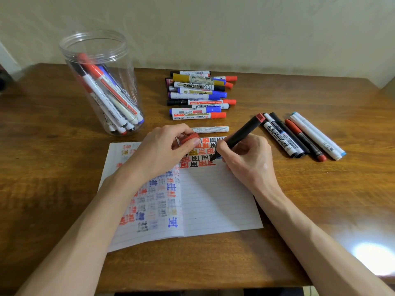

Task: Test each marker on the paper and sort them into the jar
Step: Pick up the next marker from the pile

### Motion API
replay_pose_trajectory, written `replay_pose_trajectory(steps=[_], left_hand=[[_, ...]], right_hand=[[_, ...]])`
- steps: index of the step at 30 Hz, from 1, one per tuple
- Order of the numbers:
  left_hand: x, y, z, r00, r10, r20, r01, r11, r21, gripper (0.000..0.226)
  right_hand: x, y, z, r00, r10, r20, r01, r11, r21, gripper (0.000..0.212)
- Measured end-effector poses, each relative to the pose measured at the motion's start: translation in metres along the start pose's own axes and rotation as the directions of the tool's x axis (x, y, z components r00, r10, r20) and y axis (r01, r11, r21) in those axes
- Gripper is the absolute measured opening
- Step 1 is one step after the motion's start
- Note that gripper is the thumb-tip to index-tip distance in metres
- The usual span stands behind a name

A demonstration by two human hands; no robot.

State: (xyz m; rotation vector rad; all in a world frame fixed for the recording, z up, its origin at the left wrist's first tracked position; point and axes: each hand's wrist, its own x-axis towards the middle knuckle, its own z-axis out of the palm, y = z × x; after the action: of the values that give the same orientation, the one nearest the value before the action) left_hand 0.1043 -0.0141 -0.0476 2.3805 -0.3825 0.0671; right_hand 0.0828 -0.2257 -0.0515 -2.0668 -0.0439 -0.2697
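Observation:
My right hand (245,159) grips a black marker (241,133) with a red end, its tip touching the lined paper (213,199) among red and black test marks. My left hand (164,150) rests on the paper and holds a red cap (189,138) in curled fingers. A clear plastic jar (100,82) stands at the back left with several markers inside. A pile of markers (198,95) lies behind the paper. A second group of markers (303,135) lies to the right of my right hand.
One white marker (210,129) lies just above the paper's top edge. The wooden table (53,167) ends at a wall behind and at its front edge near me. A bright light reflection sits at the front right.

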Motion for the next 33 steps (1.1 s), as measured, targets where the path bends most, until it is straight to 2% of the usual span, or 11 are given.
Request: replay_pose_trajectory(steps=[8,21,27,33], left_hand=[[0.0003,0.0002,0.0000,1.000,-0.012,0.017,0.012,1.000,0.001,0.030],[0.0004,0.0018,0.0001,0.999,-0.020,0.025,0.020,1.000,0.020,0.029],[-0.0018,0.0039,-0.0023,0.999,0.035,0.014,-0.034,0.998,-0.059,0.029],[-0.0030,0.0098,-0.0017,0.999,0.036,0.010,-0.035,0.993,-0.110,0.043]], right_hand=[[0.0003,0.0009,-0.0021,0.999,0.022,-0.035,-0.020,0.999,0.039,0.011],[0.0019,0.0027,0.0003,1.000,0.020,-0.014,-0.020,0.999,-0.026,0.014],[0.0022,0.0024,-0.0041,0.995,0.051,-0.086,-0.038,0.989,0.146,0.011],[0.0044,-0.0003,-0.0055,0.994,0.085,-0.063,-0.055,0.924,0.379,0.004]])
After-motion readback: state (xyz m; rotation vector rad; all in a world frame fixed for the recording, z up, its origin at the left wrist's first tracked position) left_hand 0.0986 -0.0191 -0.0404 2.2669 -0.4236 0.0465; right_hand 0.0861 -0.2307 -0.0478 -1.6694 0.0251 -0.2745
